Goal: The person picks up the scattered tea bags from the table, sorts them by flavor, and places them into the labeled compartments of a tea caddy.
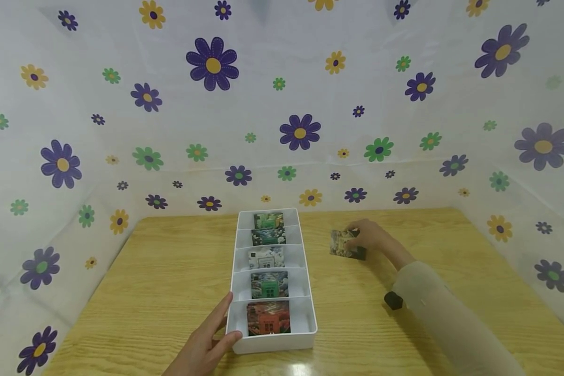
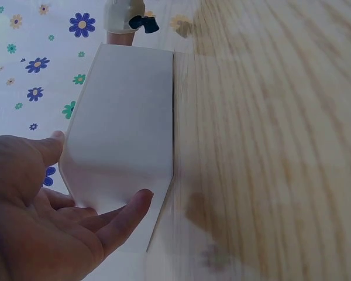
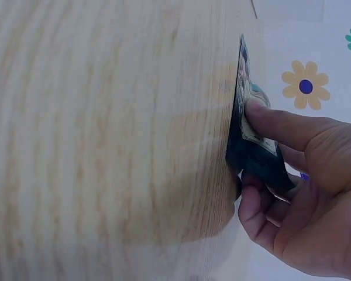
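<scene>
A long white divided tray (image 1: 268, 342) stands on the table, with printed sachets in its compartments: a red one (image 1: 269, 318) at the near end, and green, dark and pale ones farther back. My left hand (image 1: 204, 339) touches the tray's near-left corner, thumb at the front rim and index finger along the left side; the left wrist view shows its fingers against the plain outer wall (image 2: 123, 111). Right of the tray, my right hand (image 1: 368, 235) pinches a dark sachet with a pale yellowish label (image 1: 340, 244) close to the tabletop. The thumb presses the sachet's label (image 3: 254, 126).
The wood-grain table (image 1: 178, 261) reaches back to a white flower-print curtain (image 1: 263, 104), which also hangs at both sides. A small black device (image 1: 394, 300) sits at my right wrist, below the pale sleeve (image 1: 442, 308).
</scene>
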The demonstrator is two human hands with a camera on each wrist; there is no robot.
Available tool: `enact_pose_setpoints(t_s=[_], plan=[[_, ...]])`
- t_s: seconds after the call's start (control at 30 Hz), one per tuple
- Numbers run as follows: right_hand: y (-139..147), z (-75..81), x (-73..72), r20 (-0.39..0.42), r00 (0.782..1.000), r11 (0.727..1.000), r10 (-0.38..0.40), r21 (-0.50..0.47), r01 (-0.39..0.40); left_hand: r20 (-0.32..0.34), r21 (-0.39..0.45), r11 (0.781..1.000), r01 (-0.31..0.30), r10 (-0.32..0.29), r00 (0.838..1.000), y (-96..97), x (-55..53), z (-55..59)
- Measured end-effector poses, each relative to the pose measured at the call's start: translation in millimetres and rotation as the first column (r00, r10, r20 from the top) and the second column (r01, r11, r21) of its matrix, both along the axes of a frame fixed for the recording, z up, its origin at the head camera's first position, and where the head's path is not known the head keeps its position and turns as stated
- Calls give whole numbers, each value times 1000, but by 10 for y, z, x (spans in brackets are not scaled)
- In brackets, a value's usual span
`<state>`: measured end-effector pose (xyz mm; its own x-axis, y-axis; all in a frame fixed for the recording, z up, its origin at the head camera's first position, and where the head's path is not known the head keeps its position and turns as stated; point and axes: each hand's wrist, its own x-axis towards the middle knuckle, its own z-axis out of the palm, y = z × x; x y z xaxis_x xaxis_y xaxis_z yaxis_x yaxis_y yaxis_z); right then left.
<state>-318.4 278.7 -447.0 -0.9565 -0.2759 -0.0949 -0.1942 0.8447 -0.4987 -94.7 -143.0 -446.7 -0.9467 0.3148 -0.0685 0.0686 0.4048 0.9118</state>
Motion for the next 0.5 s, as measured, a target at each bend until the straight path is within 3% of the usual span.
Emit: enact_pose_setpoints(t_s=[0.07, 0.23, 0.5], plan=[[-1, -4, 11, -17, 999, 1000, 28, 0, -28, -1, 1, 1000, 1, -1, 1000, -3, 1, 1], [10, -9, 39, -26, 1000, 998, 7, -54, -8, -17, 1, 1000, 6, -6, 1000, -9, 7, 4], [72, 72, 130, 140, 990, 957, -33, -279, 71, -12, 8, 1000, 13, -13, 1000, -12, 8, 2]])
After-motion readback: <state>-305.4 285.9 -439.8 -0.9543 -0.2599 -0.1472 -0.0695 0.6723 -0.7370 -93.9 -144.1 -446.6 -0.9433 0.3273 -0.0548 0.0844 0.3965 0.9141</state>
